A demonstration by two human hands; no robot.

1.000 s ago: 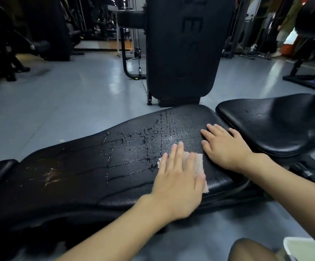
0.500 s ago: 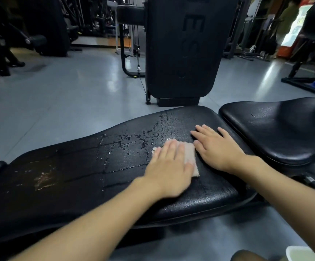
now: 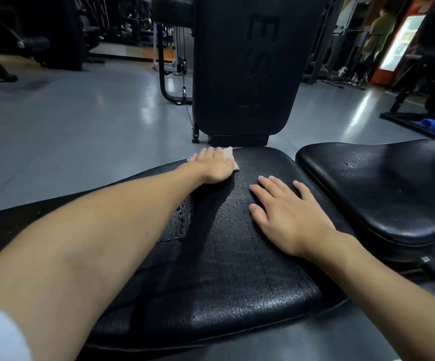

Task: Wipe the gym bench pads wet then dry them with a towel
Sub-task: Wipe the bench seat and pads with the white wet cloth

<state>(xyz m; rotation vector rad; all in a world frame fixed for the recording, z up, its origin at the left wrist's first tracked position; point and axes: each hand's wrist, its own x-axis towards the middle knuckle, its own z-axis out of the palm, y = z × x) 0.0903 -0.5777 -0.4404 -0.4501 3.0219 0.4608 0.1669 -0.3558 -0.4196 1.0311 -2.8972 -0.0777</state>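
Note:
A long black bench pad (image 3: pixel 237 256) runs across the view, its cracked surface shiny with wet patches near my left forearm. My left hand (image 3: pixel 212 165) presses flat, fingers straight, on a small pale cloth (image 3: pixel 228 155) at the pad's far edge. My right hand (image 3: pixel 286 214) rests flat on the same pad nearer to me, fingers spread, holding nothing. A separate black seat pad (image 3: pixel 382 188) lies to the right, across a narrow gap.
A tall black upright machine panel (image 3: pixel 245 66) stands just beyond the bench's far edge. Grey floor (image 3: pixel 68 126) spreads to the left. Other gym machines line the back, and a person stands at the far right by a lit fridge (image 3: pixel 398 43).
My left hand has slid the cloth away from me, from the pad's middle to its far edge. My right hand stayed flat on the pad. The camera has moved closer.

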